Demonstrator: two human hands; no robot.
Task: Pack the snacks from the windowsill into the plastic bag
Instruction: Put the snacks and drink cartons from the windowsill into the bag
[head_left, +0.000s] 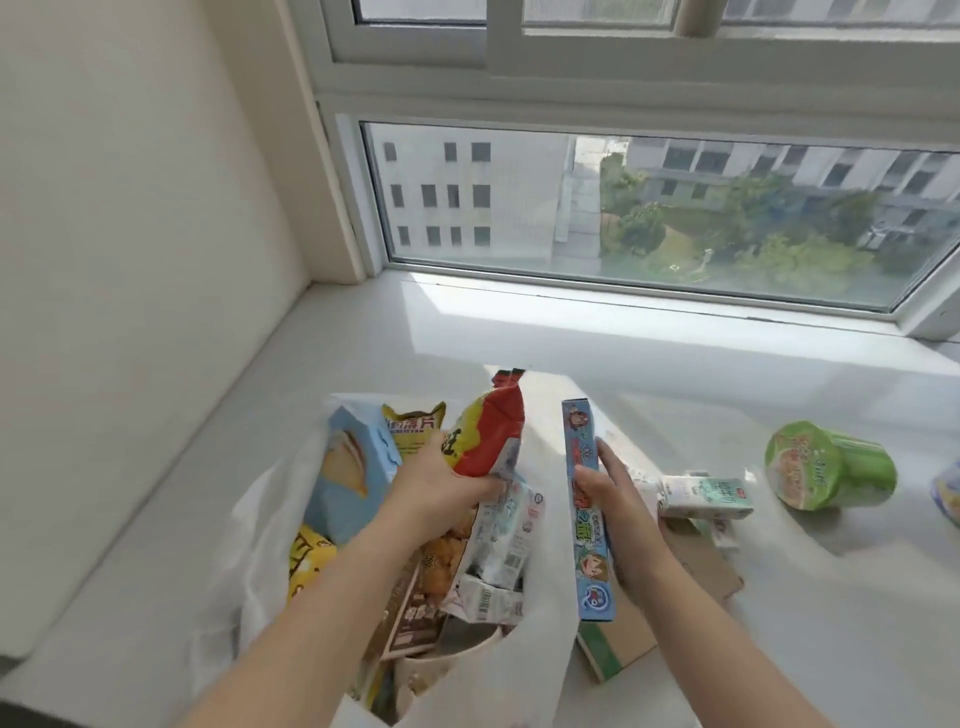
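Lower left of frame: the plastic bag (244, 525) stands open on the windowsill (649, 364), its white film slumped outward. It already holds a light blue box (353, 467), a yellow chip packet (413, 426) standing behind it, a yellow packet (306, 558) low at the left, and small cartons and a brown packet near the mouth (packed upright, likely to save room).

Centre: your left hand (441, 488) grips the red and yellow snack bag (491, 431) by its lower end, fingers curled round it, holding it upright over the bag's opening. Judgement: you are about to lower it in, bottom first.

Just right of centre: your right hand (615, 499) holds the long blue box (587, 509) on edge, thumb on the near face and fingers along the far side; it stands just beside the bag's right rim, probably next in line.

Under that wrist lies a flat cardboard box with a green end (618, 649). Right of it, a small milk carton (706, 496) lies on its side, and at mid right a green cup noodle (831, 465) is tipped over. A further item shows at the right edge, cut off. These are not yet packed.
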